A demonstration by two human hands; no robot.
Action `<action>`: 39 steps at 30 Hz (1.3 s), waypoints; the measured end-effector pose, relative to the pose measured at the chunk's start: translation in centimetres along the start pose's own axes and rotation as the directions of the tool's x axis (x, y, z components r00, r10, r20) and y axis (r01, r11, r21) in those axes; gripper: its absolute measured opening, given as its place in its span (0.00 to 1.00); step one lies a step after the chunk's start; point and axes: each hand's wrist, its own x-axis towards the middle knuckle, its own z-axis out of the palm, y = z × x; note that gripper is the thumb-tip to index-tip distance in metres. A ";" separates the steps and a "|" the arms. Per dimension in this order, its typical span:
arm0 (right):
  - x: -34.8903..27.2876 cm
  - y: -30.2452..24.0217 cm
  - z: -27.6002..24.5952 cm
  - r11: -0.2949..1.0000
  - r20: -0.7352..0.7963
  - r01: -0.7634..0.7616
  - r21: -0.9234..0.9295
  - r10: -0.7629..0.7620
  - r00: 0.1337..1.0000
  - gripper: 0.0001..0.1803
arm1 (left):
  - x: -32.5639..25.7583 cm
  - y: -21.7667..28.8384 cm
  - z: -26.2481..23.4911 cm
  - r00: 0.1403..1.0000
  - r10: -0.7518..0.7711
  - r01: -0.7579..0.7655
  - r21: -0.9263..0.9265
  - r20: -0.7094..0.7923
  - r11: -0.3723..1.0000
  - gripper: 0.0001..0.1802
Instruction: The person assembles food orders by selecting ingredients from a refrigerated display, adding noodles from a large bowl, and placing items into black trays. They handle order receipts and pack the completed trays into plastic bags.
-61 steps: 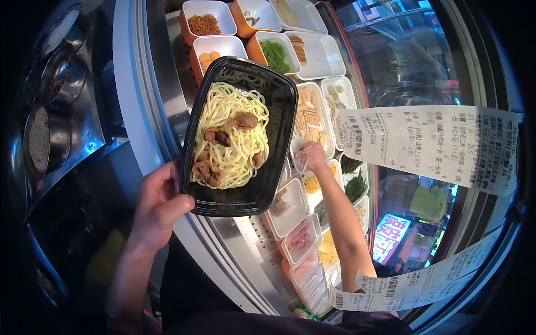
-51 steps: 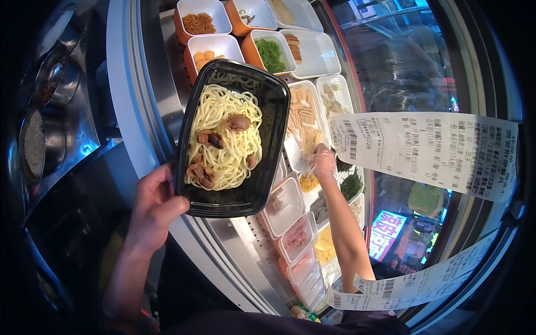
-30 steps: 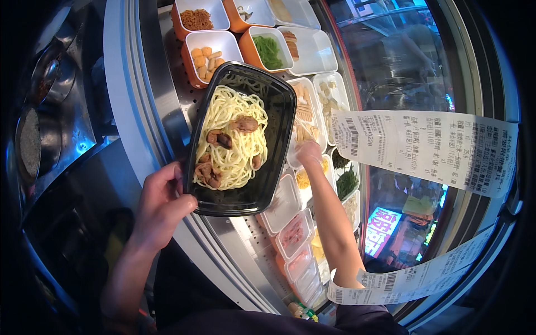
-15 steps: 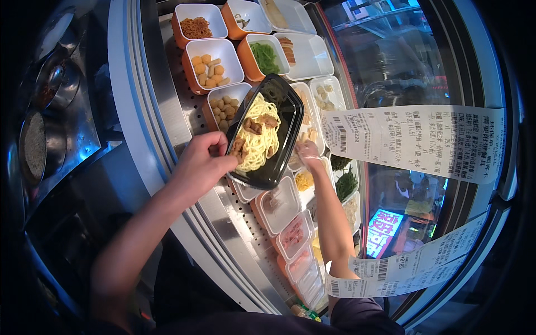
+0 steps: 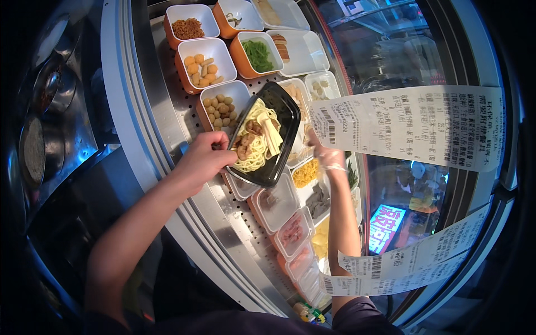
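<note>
My left hand (image 5: pixel 205 161) grips the near-left rim of a black plastic takeaway container (image 5: pixel 286 120), which is tilted above the food tubs. Inside lie pale yellow noodles (image 5: pixel 249 162), brown meat chunks (image 5: pixel 244 146) and a bundle of flat, pale yellow strips (image 5: pixel 270 134). To the container's right, my right hand (image 5: pixel 329 155) seems to wear a clear plastic glove. It is over the tubs beside the lower end of a paper slip (image 5: pixel 391 125). Motion blurs its fingers, so I cannot make out whether they hold anything.
Tubs hold fish balls and sausages (image 5: pixel 201 70), round tan balls (image 5: pixel 219 110), green strips (image 5: pixel 257 54) and yellow shreds (image 5: pixel 306 173). Lidded boxes (image 5: pixel 293 233) stand nearer me. More printed slips (image 5: pixel 399 268) hang across my right forearm. A glass pane (image 5: pixel 399 184) borders the right side.
The flat pale yellow strips now lie on the noodles. My right hand has shifted to the right, away from the container. My left hand still holds the container.
</note>
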 end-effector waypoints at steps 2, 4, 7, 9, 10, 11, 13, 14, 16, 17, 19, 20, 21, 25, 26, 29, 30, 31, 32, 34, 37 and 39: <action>0.6 0.9 3.5 0.889 0.104 0.232 -0.394 -0.208 0.973 0.13 | -1.1 0.6 -1.2 0.999 0.021 -0.023 -0.036 -0.040 0.999 0.12; 0.6 4.3 6.1 0.756 0.295 0.325 -0.568 -0.181 0.938 0.10 | -1.6 1.5 -1.6 0.998 0.044 -0.045 -0.031 -0.045 0.998 0.12; 1.3 5.2 7.8 0.845 0.401 0.230 -0.482 -0.021 0.916 0.10 | -2.1 2.6 -3.0 0.994 0.093 -0.093 -0.004 -0.064 0.996 0.12; 1.9 8.0 8.1 0.936 0.318 0.125 -0.329 -0.015 0.948 0.10 | -2.7 3.3 -3.2 0.992 0.103 -0.104 -0.020 -0.070 0.994 0.12; 2.0 9.5 8.1 0.967 0.272 0.079 -0.242 -0.010 0.962 0.11 | -2.9 3.4 -3.3 0.991 0.117 -0.118 -0.014 -0.070 0.993 0.12; 2.4 9.4 8.6 0.997 0.202 -0.066 -0.025 0.070 0.977 0.11 | -3.0 3.4 -3.6 0.988 0.129 -0.130 -0.008 -0.082 0.992 0.12; 3.2 9.5 8.8 0.989 0.050 -0.114 -0.091 0.119 0.992 0.14 | -2.9 3.4 -3.9 0.986 0.140 -0.142 -0.022 -0.091 0.990 0.12; 4.0 7.7 9.2 0.972 -0.017 -0.141 -0.189 0.140 0.990 0.16 | -2.9 3.3 -4.1 0.986 0.132 -0.137 -0.042 -0.105 0.990 0.12; 5.5 5.8 10.1 0.923 -0.137 -0.215 -0.319 0.180 0.974 0.19 | -2.6 3.1 -4.1 0.987 0.123 -0.130 -0.065 -0.104 0.989 0.12; 6.1 5.2 10.6 0.899 -0.182 -0.256 -0.354 0.202 0.962 0.21 | -2.4 2.8 -4.0 0.988 0.119 -0.126 -0.068 -0.101 0.990 0.12; 6.7 6.6 11.6 0.848 -0.202 -0.283 -0.448 0.212 0.956 0.20 | -1.8 2.6 -3.4 0.991 0.105 -0.109 -0.054 -0.081 0.993 0.12; 6.6 8.1 11.7 0.840 -0.173 -0.264 -0.474 0.205 0.963 0.19 | -1.4 2.3 -3.1 0.993 0.096 -0.100 -0.042 -0.075 0.994 0.12; 6.3 8.6 11.5 0.853 -0.126 -0.222 -0.472 0.184 0.975 0.19 | -1.2 2.1 -3.1 0.992 0.093 -0.096 -0.035 -0.080 0.995 0.12; 3.0 5.4 6.4 0.971 0.038 -0.234 0.058 0.232 0.972 0.17 | -0.3 1.5 -3.5 0.997 0.045 -0.039 0.089 -0.058 0.995 0.13; 1.9 2.2 4.4 0.942 0.078 -0.261 0.209 0.250 0.965 0.17 | 0.0 1.2 -3.7 0.997 0.060 -0.055 0.086 -0.058 0.995 0.13; -1.8 -9.3 -1.2 0.867 0.147 -0.275 0.415 0.234 0.961 0.15 | 0.5 0.2 -2.5 0.997 0.064 -0.061 0.077 -0.037 0.995 0.14; -2.7 -12.7 -2.0 0.880 0.152 -0.256 0.400 0.212 0.965 0.15 | 0.4 0.1 -1.8 0.999 0.032 -0.030 0.036 -0.042 0.999 0.14; -3.6 -15.4 -2.3 0.901 0.144 -0.198 0.385 0.154 0.978 0.16 | 0.4 0.2 -1.1 1.000 0.003 -0.003 -0.003 -0.031 1.000 0.14; -3.9 -16.6 -2.4 0.913 0.128 -0.175 0.368 0.136 0.982 0.16 | 0.3 0.4 -0.7 0.999 -0.023 0.022 -0.042 -0.024 0.999 0.14; -2.6 -14.1 -2.6 0.935 0.080 -0.145 0.324 0.126 0.989 0.15 | 0.0 0.3 -0.6 1.000 -0.018 0.018 -0.047 -0.011 0.999 0.13; 0.0 -6.1 -0.8 0.992 0.076 -0.114 0.053 0.110 0.991 0.15 | -0.8 0.3 -1.9 1.000 0.010 -0.011 -0.041 -0.003 0.999 0.12; 1.3 -0.4 2.6 0.969 0.141 -0.006 -0.249 0.042 0.989 0.15 | -1.5 1.1 -2.1 0.999 0.028 -0.029 -0.049 -0.015 0.998 0.12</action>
